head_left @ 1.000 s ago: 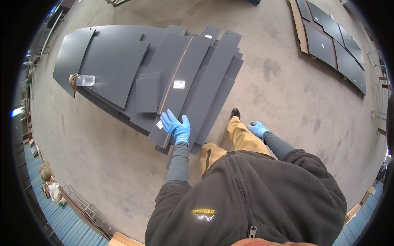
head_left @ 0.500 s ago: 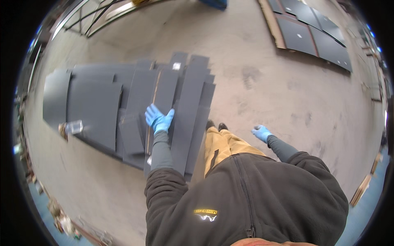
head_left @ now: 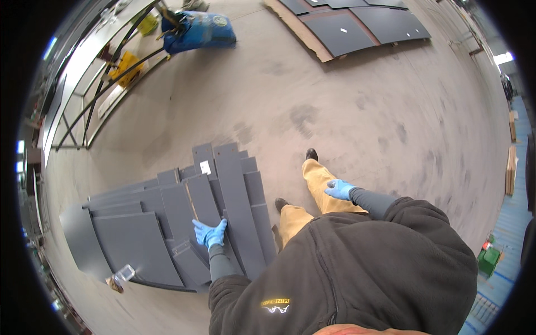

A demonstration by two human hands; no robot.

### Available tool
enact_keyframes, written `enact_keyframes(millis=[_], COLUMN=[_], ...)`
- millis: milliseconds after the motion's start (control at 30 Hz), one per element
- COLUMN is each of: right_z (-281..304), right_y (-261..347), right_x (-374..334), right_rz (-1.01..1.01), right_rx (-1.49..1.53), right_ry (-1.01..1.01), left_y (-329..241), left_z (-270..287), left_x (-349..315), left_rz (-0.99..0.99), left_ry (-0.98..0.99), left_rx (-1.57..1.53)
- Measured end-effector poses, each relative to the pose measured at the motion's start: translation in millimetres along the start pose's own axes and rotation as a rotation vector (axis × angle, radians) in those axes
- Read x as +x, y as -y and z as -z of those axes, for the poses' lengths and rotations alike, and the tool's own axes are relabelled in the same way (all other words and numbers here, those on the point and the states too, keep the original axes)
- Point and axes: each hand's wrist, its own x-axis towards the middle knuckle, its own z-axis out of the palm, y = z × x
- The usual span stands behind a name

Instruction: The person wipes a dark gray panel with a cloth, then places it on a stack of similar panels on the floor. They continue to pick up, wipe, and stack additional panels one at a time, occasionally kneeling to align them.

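Note:
Dark grey flat panels (head_left: 129, 234) of several sizes lie overlapped in a low pile on the floor to my left. My left hand (head_left: 210, 233), in a blue glove, is over a narrow panel with a tan strip (head_left: 191, 198) along one edge. Its fingers are spread and it grips nothing; whether the palm presses on the panel I cannot tell. In front of my thigh hangs my right hand (head_left: 340, 190), gloved in blue too, with fingers curled in. Something small and greyish shows at its fingertips, too small to name. A white label (head_left: 205, 167) sits on a panel.
A clear plastic container (head_left: 124, 273) rests at the pile's near left edge. More dark panels (head_left: 340, 30) lie on brown board at the far right. A metal-framed table (head_left: 84, 114) stands far left, beside a blue bag-like thing (head_left: 198, 32). Farther right is a green bin (head_left: 489, 260).
My view has swung, so the pile sits lower and the metal-framed table shows more. My feet are now apart, mid-step. The right hand has come closer to my leg; the left stays over the panels.

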Motion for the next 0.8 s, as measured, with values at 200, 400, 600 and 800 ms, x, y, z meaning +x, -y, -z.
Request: enact_keyframes(millis=[200,400,600,800], right_z=[109.2,252.0,366.8,431.8], right_y=[-31.8,-56.2,-63.6,-60.5], right_x=[32.0,83.1,126.8,163.7], right_rz=[-0.034,-0.084,-0.040,-0.064], right_rx=[0.037,0.064,0.207,0.338], right_ry=[-0.029,-0.119,-0.251,-0.231], left_y=[-46.4,-164.1,-349.3,-543.7], left_z=[54.3,171.2,250.4,288.3], left_x=[-14.6,-35.9,-50.1,-21.7], left_rz=[0.124,0.110,-0.067,-0.330], left_ry=[-0.196,-0.428,-0.471,-0.429], left_rx=[0.150,0.262,0.252,0.238])
